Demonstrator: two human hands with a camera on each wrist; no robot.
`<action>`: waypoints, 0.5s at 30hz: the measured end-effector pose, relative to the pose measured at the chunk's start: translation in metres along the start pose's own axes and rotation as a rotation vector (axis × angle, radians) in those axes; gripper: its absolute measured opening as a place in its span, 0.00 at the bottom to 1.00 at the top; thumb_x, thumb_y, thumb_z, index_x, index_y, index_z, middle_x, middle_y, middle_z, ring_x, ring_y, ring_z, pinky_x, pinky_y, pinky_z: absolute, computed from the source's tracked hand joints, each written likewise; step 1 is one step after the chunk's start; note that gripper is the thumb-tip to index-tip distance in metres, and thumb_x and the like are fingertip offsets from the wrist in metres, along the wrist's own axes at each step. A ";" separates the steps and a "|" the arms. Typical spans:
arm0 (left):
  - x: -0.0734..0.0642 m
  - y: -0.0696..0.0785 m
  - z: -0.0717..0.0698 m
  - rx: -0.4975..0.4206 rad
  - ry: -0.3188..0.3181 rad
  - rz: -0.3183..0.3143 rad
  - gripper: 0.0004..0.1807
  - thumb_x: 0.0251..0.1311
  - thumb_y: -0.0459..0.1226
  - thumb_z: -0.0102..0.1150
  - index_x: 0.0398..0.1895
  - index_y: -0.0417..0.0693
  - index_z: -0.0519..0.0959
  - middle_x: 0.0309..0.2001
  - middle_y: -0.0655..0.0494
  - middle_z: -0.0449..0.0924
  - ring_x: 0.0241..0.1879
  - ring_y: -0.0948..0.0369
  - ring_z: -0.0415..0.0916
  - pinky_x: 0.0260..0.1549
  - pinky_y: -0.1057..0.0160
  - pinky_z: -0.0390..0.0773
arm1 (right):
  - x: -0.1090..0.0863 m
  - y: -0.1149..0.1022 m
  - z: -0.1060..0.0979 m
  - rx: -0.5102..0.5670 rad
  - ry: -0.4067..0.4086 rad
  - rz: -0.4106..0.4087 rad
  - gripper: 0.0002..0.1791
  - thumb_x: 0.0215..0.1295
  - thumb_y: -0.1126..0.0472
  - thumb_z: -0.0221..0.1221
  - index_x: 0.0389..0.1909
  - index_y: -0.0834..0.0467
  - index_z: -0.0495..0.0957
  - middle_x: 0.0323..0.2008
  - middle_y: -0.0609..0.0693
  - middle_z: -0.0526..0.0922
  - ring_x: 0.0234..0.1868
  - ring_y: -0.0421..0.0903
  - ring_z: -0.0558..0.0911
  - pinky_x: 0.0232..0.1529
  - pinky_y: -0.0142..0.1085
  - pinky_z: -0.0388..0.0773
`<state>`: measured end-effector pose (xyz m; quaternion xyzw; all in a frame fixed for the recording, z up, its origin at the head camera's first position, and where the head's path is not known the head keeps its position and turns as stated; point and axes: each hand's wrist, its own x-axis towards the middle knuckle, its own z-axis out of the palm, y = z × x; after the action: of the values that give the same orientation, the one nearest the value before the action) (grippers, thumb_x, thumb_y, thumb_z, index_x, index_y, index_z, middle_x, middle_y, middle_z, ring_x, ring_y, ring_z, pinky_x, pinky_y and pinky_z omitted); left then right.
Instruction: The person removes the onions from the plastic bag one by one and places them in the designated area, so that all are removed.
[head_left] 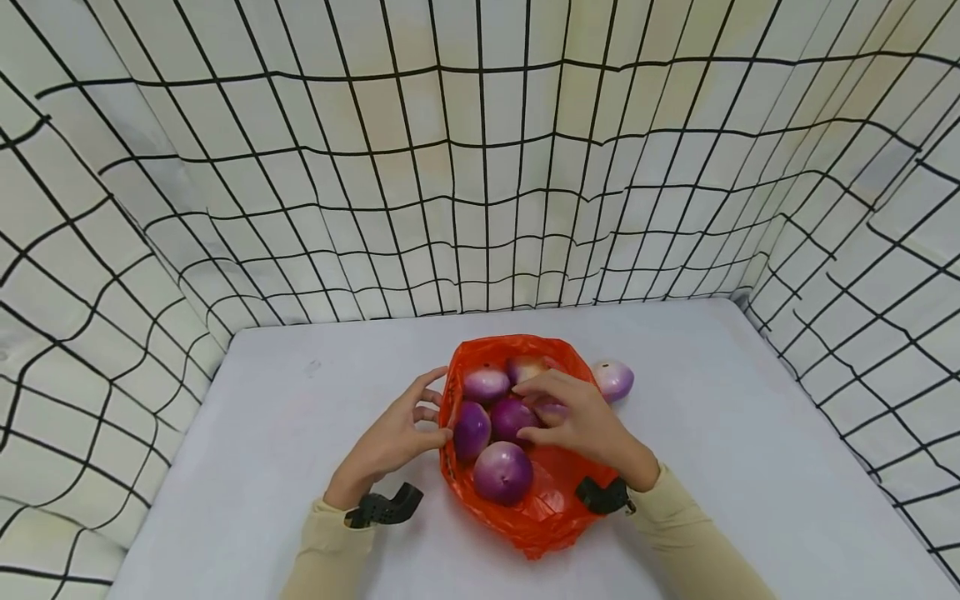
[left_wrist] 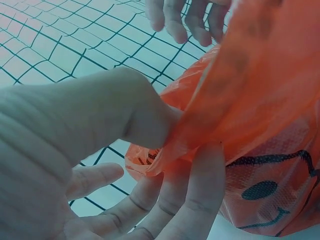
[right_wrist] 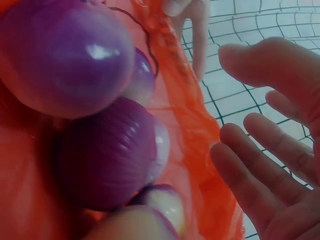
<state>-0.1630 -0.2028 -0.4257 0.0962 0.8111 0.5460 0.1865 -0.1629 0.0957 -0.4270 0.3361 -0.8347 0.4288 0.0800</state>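
Observation:
An orange-red plastic bag (head_left: 534,529) lies on the table with its mouth spread wide, several purple onions (head_left: 503,473) inside. My left hand (head_left: 396,433) pinches the bag's left rim between thumb and fingers; the left wrist view shows the thin plastic (left_wrist: 210,110) between them. Over the onions at the bag's right side hovers my right hand (head_left: 581,417), fingers spread and holding nothing. In the right wrist view a dark purple onion (right_wrist: 107,155) sits beside that hand, apart from its fingertips. One paler onion (head_left: 615,381) rests on the table outside the bag, at its right.
A white table (head_left: 300,392) carries the bag and the loose onion. White walls with a black grid net (head_left: 483,175) stand behind it and along both sides. A black wrist strap mount (head_left: 386,506) sits on the left wrist.

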 end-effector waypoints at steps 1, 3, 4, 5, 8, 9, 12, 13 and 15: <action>0.000 0.000 0.000 0.002 -0.003 0.003 0.49 0.60 0.34 0.67 0.82 0.59 0.53 0.63 0.42 0.69 0.54 0.55 0.79 0.47 0.57 0.88 | -0.001 0.000 0.002 0.009 -0.013 0.011 0.29 0.54 0.58 0.78 0.58 0.53 0.82 0.49 0.51 0.87 0.49 0.46 0.88 0.53 0.38 0.87; 0.001 0.000 0.000 0.002 -0.001 0.003 0.49 0.59 0.34 0.67 0.82 0.58 0.54 0.63 0.42 0.69 0.54 0.55 0.79 0.47 0.57 0.88 | -0.002 0.000 0.004 0.047 -0.039 0.037 0.29 0.54 0.58 0.77 0.58 0.55 0.81 0.51 0.53 0.86 0.50 0.49 0.88 0.53 0.44 0.88; 0.001 0.000 0.000 0.002 0.000 0.003 0.49 0.59 0.34 0.67 0.82 0.59 0.54 0.63 0.43 0.69 0.54 0.55 0.79 0.46 0.57 0.88 | -0.003 -0.001 0.005 0.057 -0.053 0.054 0.30 0.55 0.58 0.77 0.59 0.55 0.81 0.52 0.53 0.86 0.51 0.49 0.88 0.53 0.46 0.87; 0.001 -0.001 0.000 0.001 0.002 0.000 0.49 0.59 0.34 0.68 0.82 0.59 0.54 0.63 0.43 0.70 0.54 0.55 0.79 0.46 0.57 0.88 | -0.003 -0.002 0.006 0.076 -0.068 0.074 0.30 0.55 0.58 0.77 0.59 0.55 0.81 0.53 0.53 0.85 0.52 0.50 0.88 0.54 0.49 0.87; 0.001 -0.001 0.000 0.002 0.008 -0.007 0.50 0.58 0.34 0.68 0.82 0.60 0.54 0.62 0.44 0.70 0.54 0.55 0.79 0.46 0.57 0.88 | -0.005 -0.004 0.008 0.089 -0.106 0.116 0.30 0.55 0.57 0.77 0.59 0.53 0.80 0.54 0.51 0.85 0.52 0.49 0.87 0.55 0.53 0.86; 0.001 -0.001 0.000 0.002 0.008 -0.008 0.50 0.58 0.34 0.68 0.82 0.60 0.54 0.63 0.44 0.70 0.54 0.55 0.79 0.46 0.57 0.88 | -0.005 -0.005 0.009 0.083 -0.117 0.117 0.30 0.55 0.57 0.77 0.59 0.53 0.81 0.54 0.51 0.85 0.52 0.48 0.87 0.55 0.52 0.86; 0.001 -0.001 0.000 0.007 0.008 -0.007 0.50 0.58 0.34 0.68 0.82 0.59 0.54 0.63 0.44 0.70 0.54 0.55 0.79 0.46 0.56 0.88 | -0.005 -0.006 0.011 0.047 -0.143 0.087 0.29 0.55 0.56 0.77 0.58 0.54 0.81 0.52 0.51 0.86 0.50 0.45 0.87 0.54 0.45 0.87; 0.001 0.000 0.001 0.006 0.009 -0.011 0.50 0.58 0.34 0.69 0.82 0.59 0.54 0.63 0.44 0.70 0.54 0.54 0.78 0.46 0.56 0.88 | -0.005 -0.006 0.012 0.034 -0.151 0.068 0.28 0.55 0.56 0.77 0.57 0.54 0.82 0.52 0.51 0.86 0.50 0.45 0.87 0.53 0.42 0.88; 0.001 -0.001 0.001 0.006 0.009 -0.017 0.50 0.58 0.34 0.69 0.82 0.60 0.54 0.63 0.44 0.70 0.54 0.54 0.78 0.46 0.56 0.88 | -0.006 -0.007 0.013 0.019 -0.172 0.040 0.28 0.55 0.56 0.77 0.57 0.56 0.82 0.52 0.53 0.86 0.49 0.45 0.87 0.52 0.37 0.87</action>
<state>-0.1633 -0.2019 -0.4267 0.0872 0.8143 0.5425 0.1871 -0.1520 0.0857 -0.4335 0.3556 -0.8410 0.4078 -0.0041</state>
